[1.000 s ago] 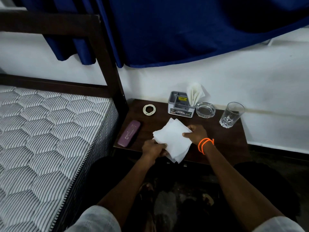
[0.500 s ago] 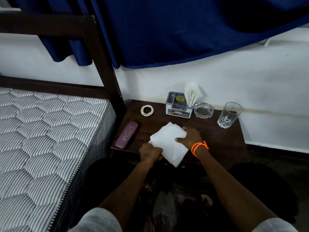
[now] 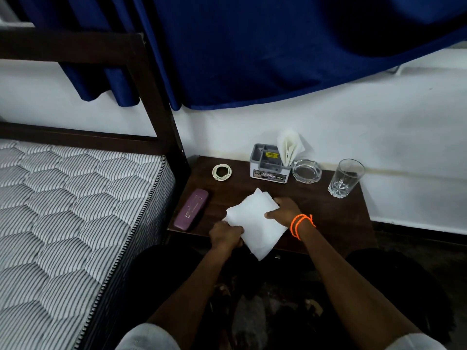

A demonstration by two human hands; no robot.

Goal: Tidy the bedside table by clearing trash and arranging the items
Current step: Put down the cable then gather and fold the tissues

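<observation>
Both hands grip the napkins (image 3: 255,223), a loose white stack at the front edge of the table (image 3: 328,213). The left hand (image 3: 225,234) is closed on the stack's near left corner, and the right hand (image 3: 283,210), orange bands at its wrist, clamps the far right side with thumb on top and fingers curled round the edge. Over the last second the hands have drawn closer together and the sheets, fanned out before, now lie more squarely on one another; the stack's near corner hangs past the table's front edge. That suggests the papers are being squared up, either to go with the others in the holder or to be cleared as trash; which, I cannot tell.

From the napkins outward: a purple case (image 3: 191,209) lies to their left, near the table's left edge beside the mattress (image 3: 75,210). Behind and left of the napkins sits a coil (image 3: 222,171) of pale bands. Straight behind them stands a grey holder (image 3: 270,164) with folded napkins upright in its right side. An ashtray (image 3: 306,171) sits just right of the holder, and a glass (image 3: 346,178) stands farther right, near the back right corner.

The back row looks orderly already; the napkins and the case seem to be what remains.
</observation>
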